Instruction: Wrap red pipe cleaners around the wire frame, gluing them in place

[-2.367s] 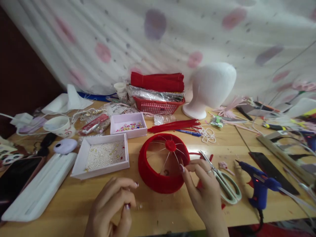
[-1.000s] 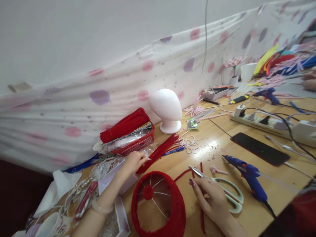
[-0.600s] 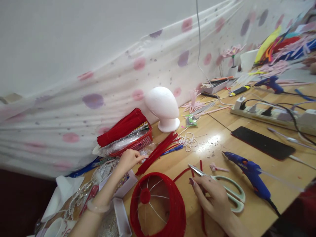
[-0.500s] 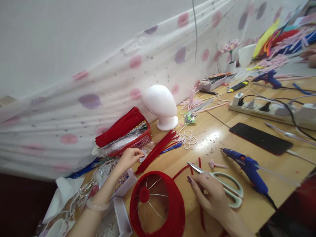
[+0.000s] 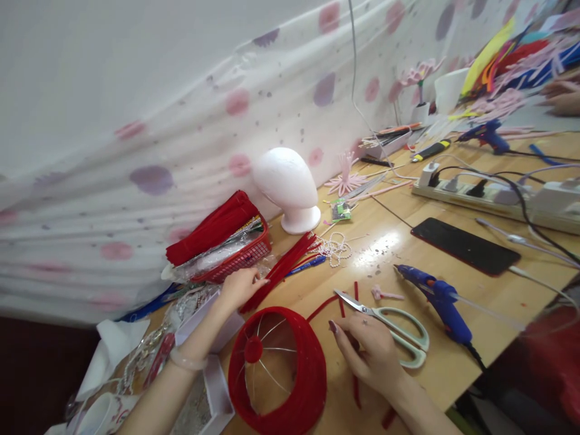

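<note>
My left hand (image 5: 243, 289) is at the near left edge of a bundle of red chenille stems (image 5: 281, 270). Its fingers look loosely stretched; some fingertips are hidden. To the right, my right hand (image 5: 369, 350) is low over the table, thumb and index finger together around the end of a bent red chenille stem (image 5: 322, 307). Scissors (image 5: 408, 332) with pale green handles lie just beyond that hand. Between my forearms sits a round wire frame wrapped in red chenille (image 5: 312, 386), its bare wire spokes meeting at a red hub (image 5: 253, 349).
Behind stand a white foam head (image 5: 290, 181) and a red basket (image 5: 244, 257) of red stems. On the right lie a blue glue gun (image 5: 439, 299), a phone (image 5: 466, 244) and a power strip (image 5: 489, 205) with cables. Another person's hand (image 5: 564, 96) shows at far right.
My left hand has moved slightly right, to the red stem bundle. My right hand stays by the scissors. The whole view has shifted a little.
</note>
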The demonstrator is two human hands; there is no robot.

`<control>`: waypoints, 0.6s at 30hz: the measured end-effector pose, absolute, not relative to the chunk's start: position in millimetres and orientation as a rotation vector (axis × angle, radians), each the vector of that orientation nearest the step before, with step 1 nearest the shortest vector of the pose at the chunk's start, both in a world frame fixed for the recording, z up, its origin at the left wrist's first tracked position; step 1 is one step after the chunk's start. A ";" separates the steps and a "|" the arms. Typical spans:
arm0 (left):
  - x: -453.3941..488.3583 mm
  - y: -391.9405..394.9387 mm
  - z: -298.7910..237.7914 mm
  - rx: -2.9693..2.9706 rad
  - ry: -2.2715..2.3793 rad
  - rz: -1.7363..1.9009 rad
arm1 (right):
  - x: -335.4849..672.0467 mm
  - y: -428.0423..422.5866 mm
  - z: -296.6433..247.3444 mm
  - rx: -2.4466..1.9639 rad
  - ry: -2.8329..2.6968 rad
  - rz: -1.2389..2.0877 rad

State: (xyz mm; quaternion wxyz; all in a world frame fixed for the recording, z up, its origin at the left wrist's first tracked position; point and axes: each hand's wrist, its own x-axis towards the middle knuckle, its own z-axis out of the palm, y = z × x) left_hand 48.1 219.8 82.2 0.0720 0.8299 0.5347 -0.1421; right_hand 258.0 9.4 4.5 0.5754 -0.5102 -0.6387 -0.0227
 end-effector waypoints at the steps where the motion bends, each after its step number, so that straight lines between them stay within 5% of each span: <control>1: 48.6 219.6 81.5 2.500 1.591 -0.449 | 258.1 9.2 4.0 -1.193 -1.497 -0.055; 18: 46.1 210.3 79.2 2.573 1.532 -0.343 | 256.6 5.8 2.7 -1.228 -1.509 -0.142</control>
